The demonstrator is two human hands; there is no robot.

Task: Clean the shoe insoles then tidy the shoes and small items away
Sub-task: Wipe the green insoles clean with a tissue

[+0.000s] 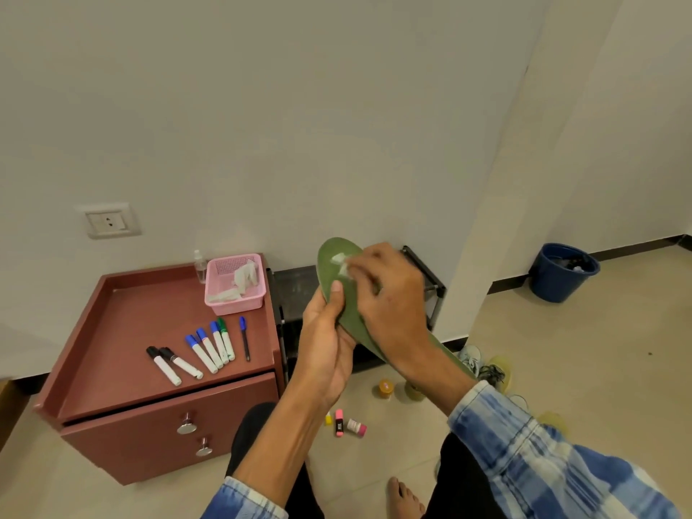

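My left hand [326,344] grips a green shoe insole [333,269] at its middle and holds it up in front of me, toe end pointing away. My right hand [389,305] presses a small white wipe [341,262] against the insole's upper part. A shoe with laces [483,363] lies on the floor behind my right forearm, partly hidden. Small bottles and jars [346,423] are scattered on the floor below my hands.
A reddish-brown drawer cabinet [123,320] stands at left, carrying several markers [208,348], a pen, a pink basket [236,280] with wipes and a clear bottle. A black shoe rack [296,282] sits against the wall. A blue bin [563,271] is at right.
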